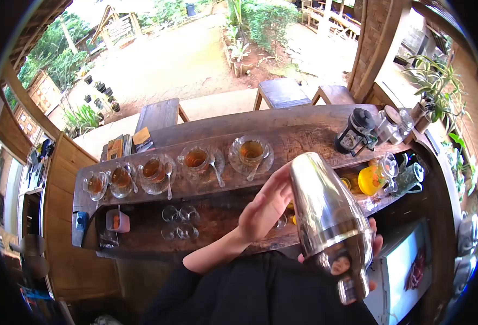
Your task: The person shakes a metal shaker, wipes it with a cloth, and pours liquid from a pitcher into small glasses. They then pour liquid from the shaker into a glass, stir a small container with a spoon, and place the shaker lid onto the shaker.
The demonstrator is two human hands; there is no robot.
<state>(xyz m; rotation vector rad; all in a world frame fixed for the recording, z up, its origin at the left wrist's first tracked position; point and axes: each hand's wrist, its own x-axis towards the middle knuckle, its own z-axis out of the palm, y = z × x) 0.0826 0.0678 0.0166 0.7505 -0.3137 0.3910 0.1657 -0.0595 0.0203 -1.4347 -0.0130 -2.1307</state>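
left hand [266,208] lay flat against the shaker [325,200], right hand [377,241] curled round it; slick metal could have slipped.

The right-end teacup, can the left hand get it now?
Probably yes. The left hand looks close to the teacup, with nothing in between. Its fingers are at the shaker, though, so it would leave that to the right hand, which holds it too.

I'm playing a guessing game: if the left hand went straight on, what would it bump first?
Probably the shaker; the left hand seems to touch its side, though depth is unclear.
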